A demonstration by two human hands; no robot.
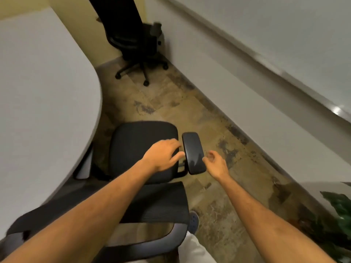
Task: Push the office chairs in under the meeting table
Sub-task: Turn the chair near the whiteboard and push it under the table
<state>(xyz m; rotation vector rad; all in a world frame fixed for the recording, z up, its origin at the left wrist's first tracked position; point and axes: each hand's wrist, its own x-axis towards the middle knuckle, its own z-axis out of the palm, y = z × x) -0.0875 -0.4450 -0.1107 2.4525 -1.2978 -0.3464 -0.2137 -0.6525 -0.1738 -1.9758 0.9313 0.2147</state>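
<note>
A black office chair (136,141) stands right below me, its seat beside the curved edge of the grey meeting table (41,92). Its mesh backrest (161,202) is nearest me. The chair's right armrest pad (192,150) sticks out between my hands. My left hand (163,156) hovers over the seat with fingers spread, its fingertips at the pad's left edge. My right hand (216,162) is just right of the pad, fingers loosely curled and holding nothing. A second black office chair (133,40) stands away from the table in the far corner.
A white wall with a rail (266,63) runs along the right, leaving a narrow strip of worn tiled floor (171,103). A green plant (338,215) sits at the lower right. A table leg (85,164) is left of the seat.
</note>
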